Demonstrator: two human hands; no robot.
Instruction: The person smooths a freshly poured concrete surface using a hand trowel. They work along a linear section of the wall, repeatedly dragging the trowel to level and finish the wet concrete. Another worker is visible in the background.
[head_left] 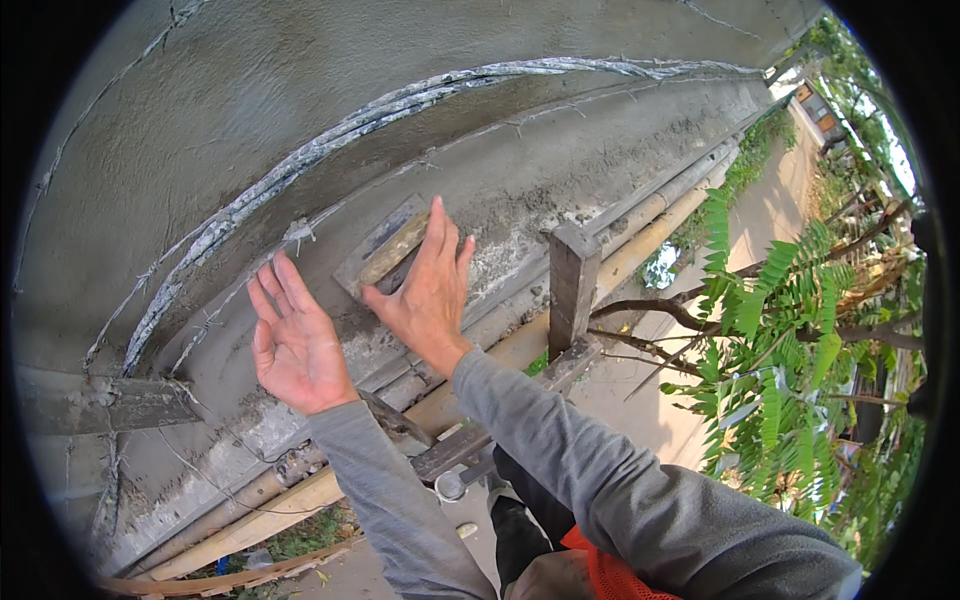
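Note:
My right hand [430, 290] grips the wooden handle of a plastering float [383, 236], whose flat blade lies against the wet grey plaster ledge [520, 150] along the wall. Just left of it, my left hand [298, 345] holds nothing, palm up with fingers extended. Its fingertips are near a thin strand of barbed wire [210, 325]; contact is unclear. Above both hands, a bundle of cement-coated wires [420, 92] curves across the rough grey wall [180, 140].
A timber post [570, 295] stands right of my hands on a rail of long poles [630, 240]. Leafy branches [775, 340] crowd the right side. Below is a pale path [785, 190]; my legs and shoes show at the bottom. A concrete beam [100, 405] juts at left.

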